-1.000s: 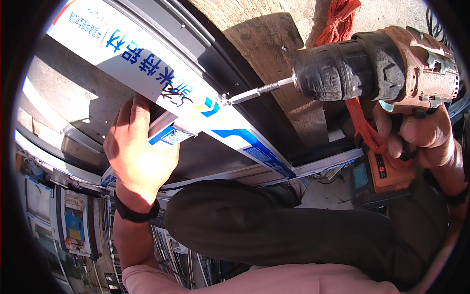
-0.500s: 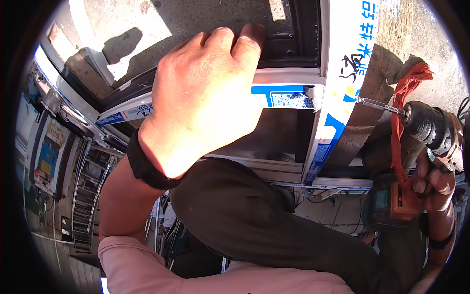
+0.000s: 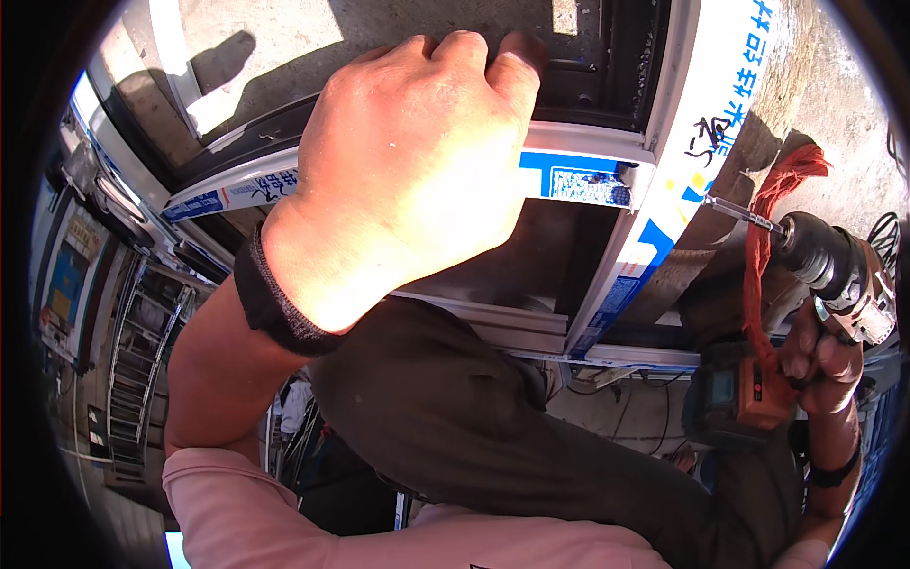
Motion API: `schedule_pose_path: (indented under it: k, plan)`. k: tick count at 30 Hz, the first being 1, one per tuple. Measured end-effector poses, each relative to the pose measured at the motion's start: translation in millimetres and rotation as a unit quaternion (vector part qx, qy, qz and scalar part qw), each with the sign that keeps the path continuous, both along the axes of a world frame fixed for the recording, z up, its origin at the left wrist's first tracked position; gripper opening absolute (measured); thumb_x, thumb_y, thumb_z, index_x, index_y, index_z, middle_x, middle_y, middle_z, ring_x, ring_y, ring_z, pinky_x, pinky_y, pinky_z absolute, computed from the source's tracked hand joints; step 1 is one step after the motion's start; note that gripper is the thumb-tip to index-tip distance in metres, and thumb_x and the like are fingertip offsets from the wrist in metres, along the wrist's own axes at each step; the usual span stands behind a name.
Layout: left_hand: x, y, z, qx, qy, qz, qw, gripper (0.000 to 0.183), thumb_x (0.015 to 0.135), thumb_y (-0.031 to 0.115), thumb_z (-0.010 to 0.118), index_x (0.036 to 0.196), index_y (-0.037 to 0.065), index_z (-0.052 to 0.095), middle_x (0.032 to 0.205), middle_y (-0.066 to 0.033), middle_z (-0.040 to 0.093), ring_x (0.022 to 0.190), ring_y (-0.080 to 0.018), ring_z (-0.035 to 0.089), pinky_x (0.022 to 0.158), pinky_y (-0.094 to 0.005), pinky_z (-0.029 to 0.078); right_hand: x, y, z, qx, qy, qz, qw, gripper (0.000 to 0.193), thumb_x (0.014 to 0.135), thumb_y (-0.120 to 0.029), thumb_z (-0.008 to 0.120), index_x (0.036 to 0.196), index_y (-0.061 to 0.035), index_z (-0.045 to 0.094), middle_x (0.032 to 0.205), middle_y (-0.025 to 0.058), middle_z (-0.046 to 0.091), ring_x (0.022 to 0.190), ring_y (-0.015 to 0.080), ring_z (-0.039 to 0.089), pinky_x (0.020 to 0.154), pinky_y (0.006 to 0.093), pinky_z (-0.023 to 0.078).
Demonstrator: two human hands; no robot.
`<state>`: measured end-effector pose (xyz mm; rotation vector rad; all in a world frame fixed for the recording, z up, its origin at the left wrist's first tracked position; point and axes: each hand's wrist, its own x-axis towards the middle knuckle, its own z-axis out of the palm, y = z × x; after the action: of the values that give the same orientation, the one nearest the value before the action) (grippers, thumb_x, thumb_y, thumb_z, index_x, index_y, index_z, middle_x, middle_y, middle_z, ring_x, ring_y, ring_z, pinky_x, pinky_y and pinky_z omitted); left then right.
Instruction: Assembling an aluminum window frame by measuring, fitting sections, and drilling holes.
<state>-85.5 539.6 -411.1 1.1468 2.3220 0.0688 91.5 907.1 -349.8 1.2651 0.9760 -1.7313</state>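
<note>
A large window or door frame of pale metal [image 3: 654, 232], wrapped in white and blue printed film, spans the frame from upper left to upper right, its film-covered crossbar [image 3: 583, 180] running sideways through the middle. A bent leg in dark brown trousers [image 3: 493, 408] fills the lower centre. A pink short-sleeved shirt [image 3: 237, 503] shows along the bottom.

The person's bare left hand [image 3: 408, 161], brightly sunlit, lies back-up over the crossbar, left of centre. Its fingers point to the top of the frame and bend downward; their tips are hidden, so I cannot tell whether they grip.

At the right edge is a worn black and orange cordless drill [image 3: 834, 261], its chuck aimed left. The right hand [image 3: 820, 360] wraps its fingers around the handle, below the body. A frayed red cord [image 3: 755, 275] runs down past the chuck toward the battery.

A black fabric wristband [image 3: 275, 294] circles the left wrist. The slim silver bit [image 3: 744, 213] reaches the frame's right upright; contact is unclear.
</note>
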Motion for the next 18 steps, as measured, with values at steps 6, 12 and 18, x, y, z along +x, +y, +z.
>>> schedule_pose_path:
  k: [6,12,18]
  plan:
    - [-4,6,4,0.020,-0.005,-0.005,1.000,0.047,0.069,0.013,0.065,0.114,0.003,0.064,0.081,-0.0093,0.061,0.075,-0.0257,0.065,0.067,-0.0367,0.056,-10,-10,4,0.052,-0.011,0.023,0.998,0.052,0.070,-0.034,0.081,0.103,0.0014,0.060,0.081,0.0060,0.062,0.056,0.0114,0.059,0.049,0.0215,0.045]
    - [-5,2,2,0.006,-0.036,-0.004,0.999,0.064,0.062,0.016,0.073,0.123,0.003,0.061,0.084,-0.0096,0.056,0.076,-0.0277,0.062,0.069,-0.0369,0.054,-10,-21,0,0.027,-0.003,-0.025,0.999,0.047,0.075,-0.030,0.078,0.104,0.0008,0.060,0.067,0.0070,0.059,0.054,0.0120,0.054,0.052,0.0245,0.042]
    - [-9,9,11,-0.040,-0.049,-0.019,0.998,0.065,0.062,0.018,0.078,0.122,0.000,0.060,0.089,-0.0130,0.059,0.081,-0.0322,0.064,0.070,-0.0400,0.055,-13,-4,8,-0.026,-0.020,0.033,0.999,0.038,0.080,-0.021,0.071,0.110,0.0011,0.061,0.078,0.0081,0.065,0.062,0.0109,0.058,0.057,0.0245,0.047]
